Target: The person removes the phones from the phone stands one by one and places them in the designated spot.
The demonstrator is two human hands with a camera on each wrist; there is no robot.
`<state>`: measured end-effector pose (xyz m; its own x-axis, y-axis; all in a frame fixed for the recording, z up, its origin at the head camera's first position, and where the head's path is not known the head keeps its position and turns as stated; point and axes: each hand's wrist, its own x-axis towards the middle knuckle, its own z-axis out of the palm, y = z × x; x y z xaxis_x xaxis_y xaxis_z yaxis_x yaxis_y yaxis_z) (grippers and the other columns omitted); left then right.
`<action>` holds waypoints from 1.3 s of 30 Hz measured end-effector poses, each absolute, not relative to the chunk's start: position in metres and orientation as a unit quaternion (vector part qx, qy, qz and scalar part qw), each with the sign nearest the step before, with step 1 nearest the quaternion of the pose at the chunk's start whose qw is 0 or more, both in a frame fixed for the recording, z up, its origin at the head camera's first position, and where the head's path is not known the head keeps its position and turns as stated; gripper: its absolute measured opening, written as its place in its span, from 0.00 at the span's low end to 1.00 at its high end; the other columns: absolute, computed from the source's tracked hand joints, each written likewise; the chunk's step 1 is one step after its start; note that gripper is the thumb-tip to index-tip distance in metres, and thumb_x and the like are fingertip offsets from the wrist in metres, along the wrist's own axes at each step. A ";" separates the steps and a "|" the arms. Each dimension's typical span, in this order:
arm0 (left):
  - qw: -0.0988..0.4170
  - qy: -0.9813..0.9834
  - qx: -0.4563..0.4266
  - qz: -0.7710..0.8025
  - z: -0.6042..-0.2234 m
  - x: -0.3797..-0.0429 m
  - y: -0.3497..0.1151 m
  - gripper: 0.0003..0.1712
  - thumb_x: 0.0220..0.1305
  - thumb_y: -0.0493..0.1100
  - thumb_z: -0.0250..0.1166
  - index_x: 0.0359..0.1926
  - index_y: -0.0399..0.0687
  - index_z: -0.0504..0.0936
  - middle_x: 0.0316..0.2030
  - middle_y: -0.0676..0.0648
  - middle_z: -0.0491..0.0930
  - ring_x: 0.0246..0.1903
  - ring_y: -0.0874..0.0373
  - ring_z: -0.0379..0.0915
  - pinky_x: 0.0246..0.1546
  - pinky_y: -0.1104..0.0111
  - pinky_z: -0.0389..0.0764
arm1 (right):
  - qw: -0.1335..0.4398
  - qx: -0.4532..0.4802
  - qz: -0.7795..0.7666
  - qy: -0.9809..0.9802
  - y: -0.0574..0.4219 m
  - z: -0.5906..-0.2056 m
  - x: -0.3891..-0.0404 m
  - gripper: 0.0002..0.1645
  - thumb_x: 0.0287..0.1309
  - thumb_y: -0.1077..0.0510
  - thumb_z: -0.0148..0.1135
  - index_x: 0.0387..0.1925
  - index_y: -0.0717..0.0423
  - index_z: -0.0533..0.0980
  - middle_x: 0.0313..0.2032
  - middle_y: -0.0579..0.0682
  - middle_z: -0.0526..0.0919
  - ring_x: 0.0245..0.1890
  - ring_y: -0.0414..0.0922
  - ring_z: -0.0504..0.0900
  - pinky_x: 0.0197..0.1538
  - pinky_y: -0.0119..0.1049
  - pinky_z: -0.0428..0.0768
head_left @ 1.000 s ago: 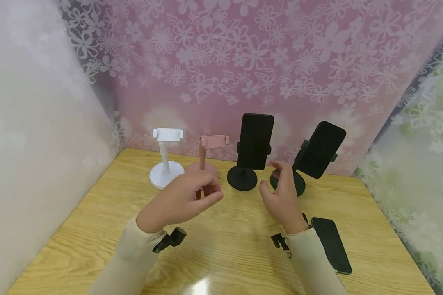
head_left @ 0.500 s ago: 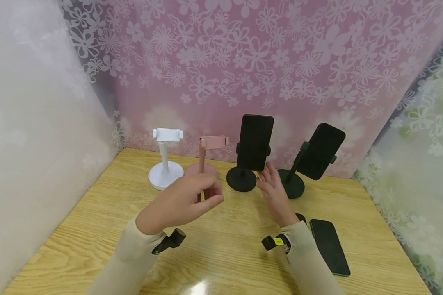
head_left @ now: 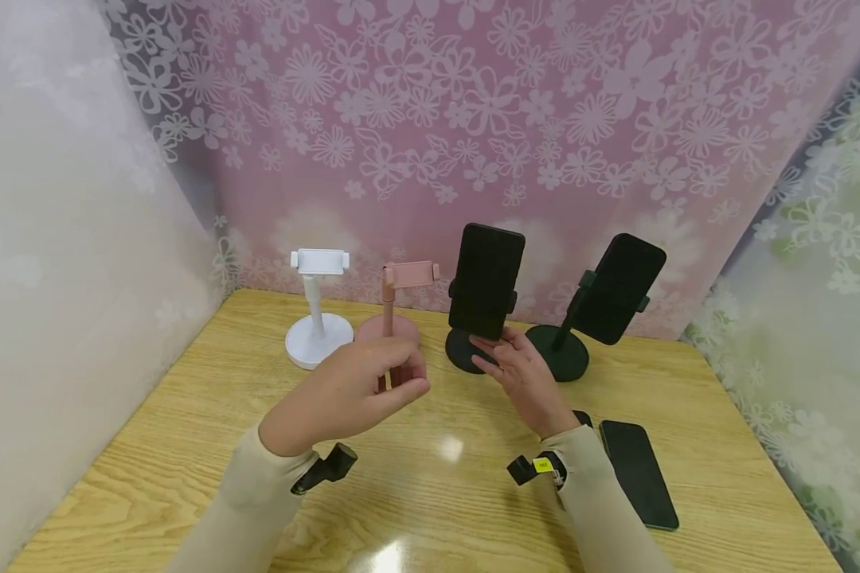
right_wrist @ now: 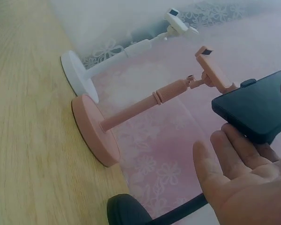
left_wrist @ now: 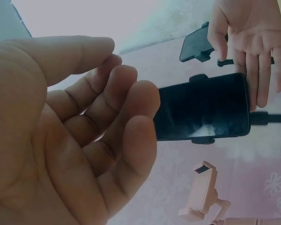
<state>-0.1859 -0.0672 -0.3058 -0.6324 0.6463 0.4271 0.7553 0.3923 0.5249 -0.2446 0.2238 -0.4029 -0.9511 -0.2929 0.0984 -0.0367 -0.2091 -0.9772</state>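
A black smartphone (head_left: 487, 280) stands upright in the clamp of a black phone stand (head_left: 462, 352). My right hand (head_left: 529, 382) is at the phone's lower edge, fingers extended and palm up; in the right wrist view the fingertips (right_wrist: 234, 133) are at its underside. Whether they bear on it I cannot tell. My left hand (head_left: 351, 390) hovers in front of the pink phone stand (head_left: 389, 306), fingers loosely curled around nothing. The left wrist view shows a gap between its thumb and fingers (left_wrist: 140, 145).
A white phone stand (head_left: 317, 306) is at the left. To the right, a dark green phone stand (head_left: 560, 354) holds another smartphone (head_left: 619, 288). A smartphone (head_left: 638, 473) lies flat on the wooden table (head_left: 186, 477), beside a mostly hidden dark item (head_left: 582, 418). A pink floral curtain (head_left: 401, 119) hangs behind.
My right hand has moved left from near the green stand to beneath the black stand's phone. That phone's lower end has shifted slightly down and left. My left hand stays about where it was.
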 end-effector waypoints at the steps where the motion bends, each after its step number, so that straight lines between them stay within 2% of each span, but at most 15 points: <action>1: 0.075 -0.832 -0.421 -0.354 -0.306 -0.186 -0.067 0.05 0.73 0.45 0.67 0.37 0.60 0.80 0.29 0.64 0.75 0.27 0.68 0.70 0.28 0.71 0.76 | 0.084 -0.129 -0.760 0.632 0.223 -0.403 -0.244 0.33 0.81 0.52 0.50 0.76 0.58 0.51 0.76 0.57 0.60 0.77 0.55 0.62 0.70 0.42 0.71; 6: 0.068 -0.831 -0.428 -0.349 -0.305 -0.186 -0.067 0.06 0.74 0.45 0.66 0.36 0.60 0.80 0.28 0.63 0.74 0.25 0.68 0.69 0.28 0.71 0.75 | 0.061 -0.112 -0.716 0.686 0.216 -0.401 -0.240 0.36 0.78 0.47 0.56 0.76 0.56 0.56 0.73 0.56 0.67 0.73 0.57 0.69 0.71 0.44 0.70; 10: 0.060 -0.828 -0.433 -0.351 -0.306 -0.187 -0.067 0.06 0.74 0.45 0.66 0.37 0.59 0.80 0.28 0.63 0.75 0.25 0.68 0.69 0.29 0.71 0.75 | 0.032 -0.084 -0.681 0.727 0.212 -0.400 -0.237 0.33 0.77 0.45 0.56 0.72 0.59 0.66 0.67 0.57 0.75 0.67 0.59 0.75 0.70 0.49 0.71; 16: 0.058 -0.830 -0.426 -0.356 -0.307 -0.187 -0.066 0.05 0.73 0.45 0.66 0.37 0.58 0.80 0.29 0.62 0.76 0.27 0.68 0.72 0.30 0.70 0.78 | 0.003 -0.104 -0.654 0.749 0.211 -0.402 -0.232 0.29 0.78 0.46 0.55 0.70 0.60 0.72 0.67 0.56 0.77 0.67 0.51 0.74 0.72 0.57 0.67; 19: 0.057 -0.840 -0.397 -0.366 -0.309 -0.188 -0.066 0.05 0.73 0.45 0.67 0.38 0.56 0.79 0.31 0.61 0.77 0.29 0.67 0.73 0.32 0.70 0.79 | -0.001 -0.140 -0.656 0.742 0.209 -0.402 -0.229 0.28 0.76 0.48 0.58 0.70 0.56 0.73 0.67 0.54 0.77 0.68 0.48 0.75 0.72 0.55 0.68; 22: 0.052 -0.846 -0.367 -0.383 -0.311 -0.190 -0.066 0.05 0.73 0.44 0.67 0.39 0.54 0.79 0.37 0.57 0.77 0.32 0.65 0.75 0.34 0.69 0.80 | -0.006 -0.175 -0.656 0.734 0.205 -0.400 -0.226 0.27 0.77 0.50 0.58 0.71 0.55 0.72 0.66 0.54 0.77 0.65 0.46 0.78 0.69 0.47 0.73; 25: 0.043 -0.851 -0.343 -0.396 -0.311 -0.191 -0.066 0.06 0.72 0.44 0.68 0.40 0.52 0.77 0.42 0.52 0.74 0.36 0.63 0.75 0.38 0.68 0.81 | -0.018 -0.184 -0.653 0.734 0.202 -0.395 -0.221 0.26 0.77 0.52 0.57 0.70 0.58 0.73 0.65 0.55 0.78 0.63 0.42 0.80 0.65 0.38 0.76; 28: 0.030 -0.863 -0.321 -0.390 -0.312 -0.193 -0.066 0.07 0.72 0.46 0.68 0.42 0.51 0.78 0.43 0.53 0.75 0.37 0.63 0.76 0.40 0.67 0.81 | -0.023 -0.171 -0.648 0.742 0.201 -0.388 -0.215 0.25 0.78 0.52 0.57 0.67 0.60 0.74 0.63 0.56 0.79 0.61 0.39 0.80 0.62 0.33 0.77; 35: 0.027 -0.901 -0.267 -0.340 -0.319 -0.198 -0.063 0.15 0.69 0.58 0.69 0.44 0.54 0.83 0.37 0.60 0.81 0.36 0.67 0.77 0.42 0.66 0.80 | -0.004 -0.154 -0.649 0.745 0.198 -0.379 -0.208 0.24 0.77 0.52 0.58 0.66 0.61 0.75 0.61 0.57 0.80 0.59 0.42 0.81 0.61 0.34 0.78; 39: 0.035 -0.906 -0.257 -0.335 -0.321 -0.200 -0.063 0.13 0.68 0.58 0.71 0.40 0.55 0.83 0.37 0.59 0.79 0.35 0.66 0.77 0.41 0.65 0.80 | 0.021 -0.158 -0.658 0.736 0.197 -0.373 -0.202 0.25 0.75 0.51 0.60 0.67 0.60 0.75 0.60 0.56 0.82 0.58 0.44 0.83 0.61 0.37 0.79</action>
